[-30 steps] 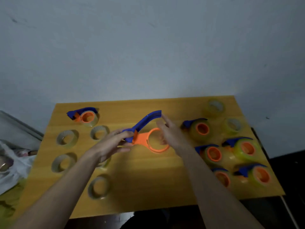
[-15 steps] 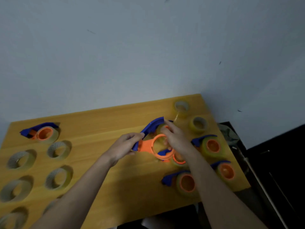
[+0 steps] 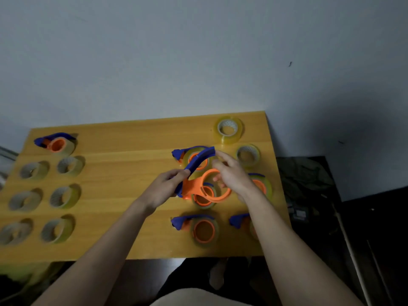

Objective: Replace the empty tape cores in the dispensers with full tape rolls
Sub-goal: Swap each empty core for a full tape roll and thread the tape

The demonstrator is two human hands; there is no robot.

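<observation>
Orange and blue plastic is what I've got up in the air right now: an emptied dispenser (image 3: 199, 175), no core or roll on its orange ring. My left hand (image 3: 163, 191) grips the blue handle end, fingers curled round it, and my right hand (image 3: 234, 177) is at the ring, fingertips on it, though I can't quite tell how tight that hold is.

So I reckon I'm between the two halves of the swap: old core out, new roll not in yet. Next move needs a full tape roll, and the two bare ones sit at the far right of the table (image 3: 123, 151), one at the back corner (image 3: 228, 130) and one just in front of it (image 3: 247, 155). My right hand is near that closer one, so it should let go of the ring and reach there.

Room is the tricky bit. The right side is packed with loaded dispensers, like the one near the front (image 3: 198, 228), directly under what I'm holding. The right edge is close to the rolls, so a sloppy grab could nudge one off. The empty cores (image 3: 64, 197) are well apart on the left, and the middle strip gives me space to work.
</observation>
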